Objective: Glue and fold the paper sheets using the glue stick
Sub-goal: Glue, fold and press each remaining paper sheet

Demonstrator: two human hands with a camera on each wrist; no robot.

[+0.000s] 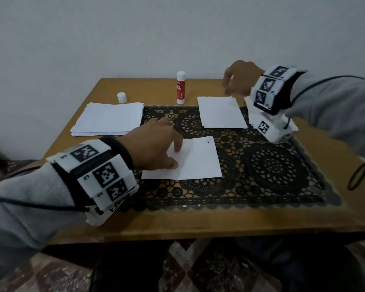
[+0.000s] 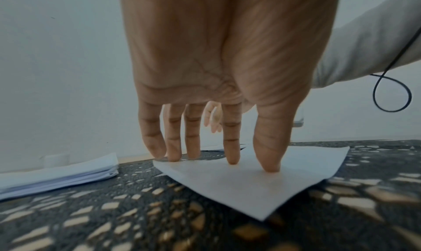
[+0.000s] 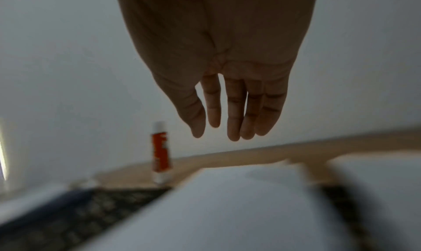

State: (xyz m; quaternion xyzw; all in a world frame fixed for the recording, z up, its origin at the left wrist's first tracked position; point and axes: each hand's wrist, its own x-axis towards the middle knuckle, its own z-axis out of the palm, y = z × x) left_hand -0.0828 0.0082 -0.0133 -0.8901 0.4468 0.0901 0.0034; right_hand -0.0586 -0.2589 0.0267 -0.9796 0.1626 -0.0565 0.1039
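A white sheet (image 1: 194, 161) (image 2: 250, 181) lies on the black lace mat in front of me. My left hand (image 1: 156, 148) (image 2: 218, 157) rests on its left part with straight fingertips pressing down. The red-and-white glue stick (image 1: 181, 87) (image 3: 160, 154) stands uncapped at the table's back edge, its white cap (image 1: 122, 97) to the left. My right hand (image 1: 238, 79) (image 3: 230, 127) hovers with relaxed fingers, holding nothing, above the far edge of a second sheet (image 1: 220, 112) (image 3: 227, 210) at the back right.
A stack of white paper (image 1: 109, 119) (image 2: 56, 177) sits at the back left. The black lace mat (image 1: 272, 171) covers most of the wooden table (image 1: 198, 226). A grey wall stands right behind the table.
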